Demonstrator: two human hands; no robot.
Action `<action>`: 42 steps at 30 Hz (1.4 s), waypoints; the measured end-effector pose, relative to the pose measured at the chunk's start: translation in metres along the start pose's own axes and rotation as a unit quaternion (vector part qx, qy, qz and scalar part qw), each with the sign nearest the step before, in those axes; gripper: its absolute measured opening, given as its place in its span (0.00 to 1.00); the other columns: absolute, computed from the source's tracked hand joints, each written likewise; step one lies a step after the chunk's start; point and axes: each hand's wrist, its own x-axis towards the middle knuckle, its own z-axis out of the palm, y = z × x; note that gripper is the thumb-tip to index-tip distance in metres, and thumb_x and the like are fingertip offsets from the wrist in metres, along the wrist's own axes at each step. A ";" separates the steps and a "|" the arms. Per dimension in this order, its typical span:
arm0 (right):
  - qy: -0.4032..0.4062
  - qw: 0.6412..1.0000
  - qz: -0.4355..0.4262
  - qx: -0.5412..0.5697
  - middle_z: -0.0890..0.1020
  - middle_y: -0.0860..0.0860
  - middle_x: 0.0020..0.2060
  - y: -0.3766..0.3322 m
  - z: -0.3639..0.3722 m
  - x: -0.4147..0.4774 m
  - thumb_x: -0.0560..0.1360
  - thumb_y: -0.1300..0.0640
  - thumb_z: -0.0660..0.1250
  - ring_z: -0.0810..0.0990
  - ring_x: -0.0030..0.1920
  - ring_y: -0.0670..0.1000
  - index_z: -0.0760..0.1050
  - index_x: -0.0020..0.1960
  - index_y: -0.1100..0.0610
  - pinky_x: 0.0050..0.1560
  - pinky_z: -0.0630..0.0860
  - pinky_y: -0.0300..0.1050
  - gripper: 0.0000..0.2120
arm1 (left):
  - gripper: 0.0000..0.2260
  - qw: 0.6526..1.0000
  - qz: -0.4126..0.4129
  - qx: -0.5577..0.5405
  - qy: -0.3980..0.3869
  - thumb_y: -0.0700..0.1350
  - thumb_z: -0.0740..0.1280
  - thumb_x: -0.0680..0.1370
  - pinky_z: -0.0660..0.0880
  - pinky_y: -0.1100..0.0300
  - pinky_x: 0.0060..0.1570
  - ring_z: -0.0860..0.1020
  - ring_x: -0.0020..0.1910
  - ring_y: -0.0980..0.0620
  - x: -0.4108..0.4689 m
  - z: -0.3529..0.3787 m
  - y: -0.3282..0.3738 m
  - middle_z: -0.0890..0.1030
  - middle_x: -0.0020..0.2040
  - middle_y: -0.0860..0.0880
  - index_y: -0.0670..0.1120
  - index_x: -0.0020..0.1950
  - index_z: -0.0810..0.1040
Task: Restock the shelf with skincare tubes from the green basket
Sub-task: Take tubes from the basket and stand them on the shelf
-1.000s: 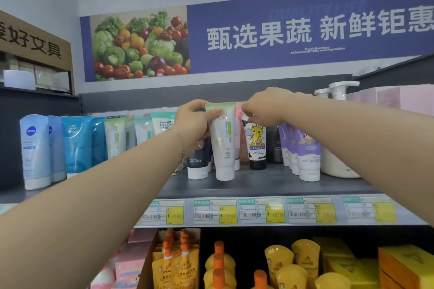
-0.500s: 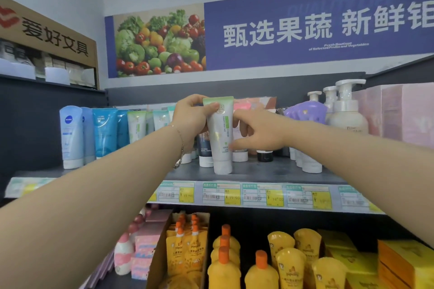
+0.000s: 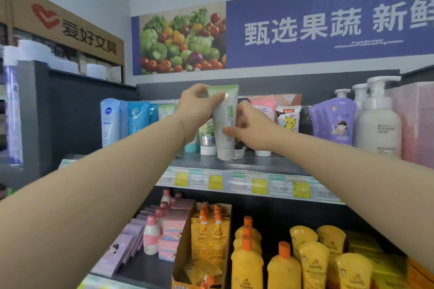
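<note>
A white skincare tube with a green top [image 3: 225, 138] stands cap-down near the front of the grey top shelf [image 3: 258, 164]. My left hand [image 3: 196, 110] grips its upper end, thumb across the front. My right hand [image 3: 252, 128] holds the tube's middle from the right, fingers on its front and side. More tubes stand in a row behind and to both sides: blue ones [image 3: 138, 116] at left, pink [image 3: 264, 107] and a cartoon-dragon tube [image 3: 288, 118] at right. The green basket is out of view.
Purple bottles [image 3: 333, 122] and white pump bottles [image 3: 378, 124] stand at the shelf's right, pink boxes [image 3: 415, 122] beyond. Price labels [image 3: 249, 182] line the shelf edge. The lower shelf holds yellow bottles [image 3: 284, 267], orange-capped pouches [image 3: 210, 232] and pink items [image 3: 152, 234].
My right hand came off the tubes behind and took hold of the white tube's middle. The tube stays on the shelf; my head turned left and closer.
</note>
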 end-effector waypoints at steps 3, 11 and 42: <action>0.019 1.000 0.005 -0.003 0.77 0.52 0.38 -0.004 0.015 0.008 0.76 0.54 0.68 0.74 0.36 0.49 0.64 0.53 0.56 0.34 0.69 0.41 0.13 | 0.13 0.997 -0.019 0.074 -0.028 0.46 0.72 0.74 0.78 0.52 0.55 0.80 0.49 0.48 0.003 -0.022 -0.006 0.81 0.50 0.45 0.45 0.55 0.74; 0.086 0.996 0.024 -0.009 0.79 0.51 0.38 -0.024 0.065 0.045 0.75 0.52 0.69 0.77 0.39 0.51 0.64 0.53 0.51 0.40 0.74 0.48 0.14 | 0.16 0.977 -0.069 0.184 -0.082 0.46 0.73 0.73 0.76 0.55 0.47 0.80 0.50 0.48 0.009 -0.083 -0.048 0.79 0.52 0.46 0.45 0.56 0.72; 0.208 0.961 0.171 0.057 0.77 0.50 0.49 -0.052 0.199 0.130 0.73 0.55 0.72 0.76 0.49 0.51 0.71 0.53 0.54 0.45 0.71 0.43 0.13 | 0.13 0.965 -0.001 0.251 -0.075 0.35 0.56 0.77 0.69 0.59 0.45 0.74 0.48 0.46 0.067 -0.172 -0.135 0.79 0.50 0.43 0.40 0.55 0.78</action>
